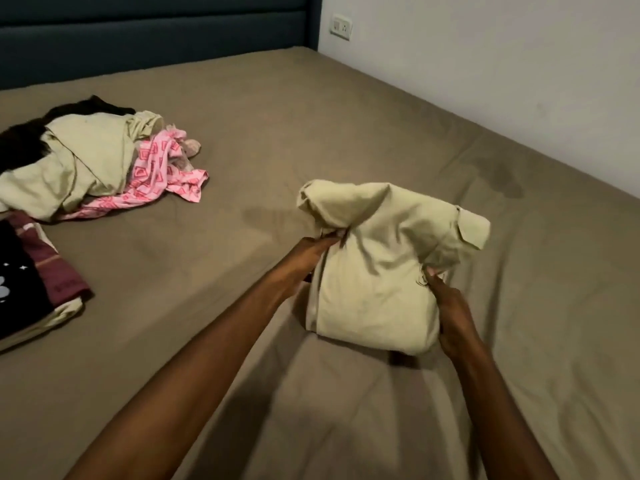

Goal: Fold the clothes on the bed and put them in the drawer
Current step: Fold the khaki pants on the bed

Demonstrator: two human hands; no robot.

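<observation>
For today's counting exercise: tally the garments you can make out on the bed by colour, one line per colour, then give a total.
Pale green: 2, one held by the left hand and right hand, one in the pile
Pink patterned: 1
Black: 2
Maroon: 1
Total: 6 visible; layers underneath may hide more.

Dim, warm indoor light leaves the scene muted and slightly grainy. Soft shadows fall under the forearms onto the bed [346,109]. Wide-angle distortion bends the edges.
</observation>
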